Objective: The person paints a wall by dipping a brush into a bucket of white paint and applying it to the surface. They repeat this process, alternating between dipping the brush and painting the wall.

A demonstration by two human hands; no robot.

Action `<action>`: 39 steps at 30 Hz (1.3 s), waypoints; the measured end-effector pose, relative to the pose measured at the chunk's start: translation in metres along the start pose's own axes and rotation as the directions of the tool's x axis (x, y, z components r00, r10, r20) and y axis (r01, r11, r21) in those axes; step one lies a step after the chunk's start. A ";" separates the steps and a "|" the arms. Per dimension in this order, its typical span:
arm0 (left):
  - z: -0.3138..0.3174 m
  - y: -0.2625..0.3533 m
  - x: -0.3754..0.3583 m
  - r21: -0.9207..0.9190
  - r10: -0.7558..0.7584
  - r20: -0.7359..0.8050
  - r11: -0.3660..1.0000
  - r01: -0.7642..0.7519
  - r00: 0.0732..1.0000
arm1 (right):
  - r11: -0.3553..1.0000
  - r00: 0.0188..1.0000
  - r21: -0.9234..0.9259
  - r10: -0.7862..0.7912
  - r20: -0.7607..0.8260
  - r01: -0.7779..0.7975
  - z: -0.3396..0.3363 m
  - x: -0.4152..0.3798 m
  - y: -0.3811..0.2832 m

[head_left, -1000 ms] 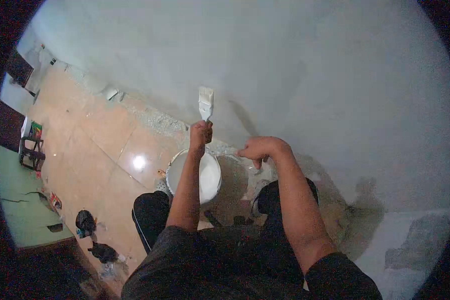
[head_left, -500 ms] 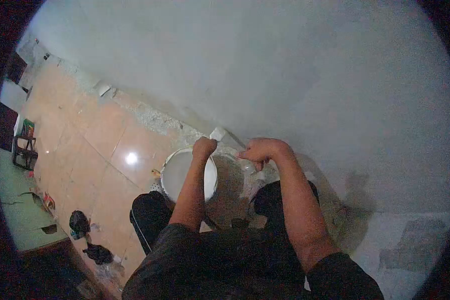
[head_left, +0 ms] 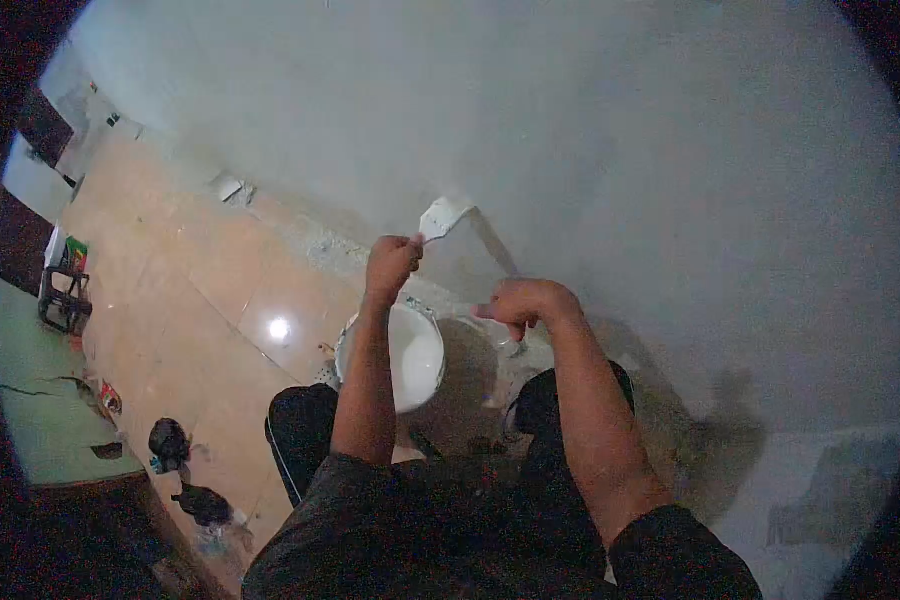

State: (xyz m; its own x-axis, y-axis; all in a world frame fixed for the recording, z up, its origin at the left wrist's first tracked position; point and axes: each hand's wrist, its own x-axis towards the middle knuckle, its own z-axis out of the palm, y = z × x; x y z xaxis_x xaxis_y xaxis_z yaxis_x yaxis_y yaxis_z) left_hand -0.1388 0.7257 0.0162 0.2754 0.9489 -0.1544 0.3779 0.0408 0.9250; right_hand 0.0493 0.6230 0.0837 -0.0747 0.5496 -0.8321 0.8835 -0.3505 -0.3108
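My left hand (head_left: 394, 270) is closed around the handle of a putty knife (head_left: 444, 218), whose broad head is coated in white and lies against or close to the grey wall. My right hand (head_left: 532, 303) is closed, to the right of it and near the wall's foot. A pale strip shows beside its fingers, but I cannot make out what it grips. Below my left forearm stands a round white bucket (head_left: 417, 362) with a smooth white mix inside, partly hidden by the arm. A dark streak, perhaps a shadow, runs between the knife and my right hand.
The grey wall (head_left: 610, 130) fills the upper and right side. Pale debris (head_left: 335, 255) lies along its foot on the tiled floor (head_left: 190, 270). Dark bags (head_left: 170, 443) lie at lower left, near a black frame-like object (head_left: 65, 298). My knees flank the bucket.
My left hand has moved up, away from the bucket, taking the putty knife higher along the wall. My right hand stays almost in place. The view has shifted slightly.
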 end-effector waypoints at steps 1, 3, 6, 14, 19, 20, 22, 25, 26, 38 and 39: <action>-0.001 -0.004 0.002 -0.049 -0.055 0.035 0.997 0.057 0.998 | 1.000 1.000 0.005 -0.003 -0.002 0.003 0.001 -0.001 0.001; 0.003 -0.016 0.009 -0.093 -0.104 0.075 0.989 0.111 0.992 | 1.000 1.000 0.008 -0.012 -0.012 0.012 0.000 -0.002 0.005; 0.021 -0.039 0.019 -0.500 -0.127 0.154 0.845 0.189 0.980 | 1.000 1.000 0.018 0.021 -0.021 -0.020 -0.003 -0.009 0.010; 0.089 -0.108 0.022 -0.247 -0.317 0.091 0.911 0.330 0.944 | 0.990 0.999 0.138 0.033 -0.008 -0.031 -0.007 -0.004 0.030; 0.092 -0.160 0.032 0.339 -0.189 0.134 0.931 0.134 0.973 | 0.994 0.999 0.106 0.037 0.006 -0.037 -0.011 0.008 0.024; 0.092 -0.163 0.033 0.336 -0.189 0.129 0.932 0.136 0.974 | 0.994 1.000 0.103 0.018 0.023 -0.021 -0.009 0.010 0.020; 0.079 -0.110 0.018 0.514 -0.274 -0.132 0.803 0.302 0.953 | 0.995 0.999 0.097 -0.004 0.041 0.000 -0.005 0.012 0.016; 0.059 -0.057 0.012 0.497 -0.229 -0.055 0.838 0.225 0.972 | 0.997 1.000 0.071 0.010 0.023 -0.011 -0.002 0.011 0.011; 0.057 -0.042 0.011 0.489 -0.185 -0.056 0.852 0.188 0.981 | 0.996 1.000 0.085 0.010 0.014 -0.011 -0.001 0.009 0.010; 0.045 -0.033 0.000 -0.355 0.016 0.134 0.934 0.033 0.991 | 0.997 0.999 0.081 0.006 -0.037 -0.003 0.001 -0.002 0.015; 0.057 -0.040 0.002 -0.347 0.064 0.157 0.938 -0.006 0.985 | 0.997 0.999 0.081 -0.001 -0.048 0.005 0.000 -0.002 0.018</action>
State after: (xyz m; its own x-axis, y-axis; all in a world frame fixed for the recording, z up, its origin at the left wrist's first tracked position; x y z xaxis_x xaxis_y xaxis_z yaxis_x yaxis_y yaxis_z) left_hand -0.1032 0.7078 -0.0413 0.4348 0.8885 -0.1471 0.0462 0.1411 0.9889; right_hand 0.0652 0.6151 0.0800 -0.0531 0.5856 -0.8088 0.8426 -0.4084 -0.3510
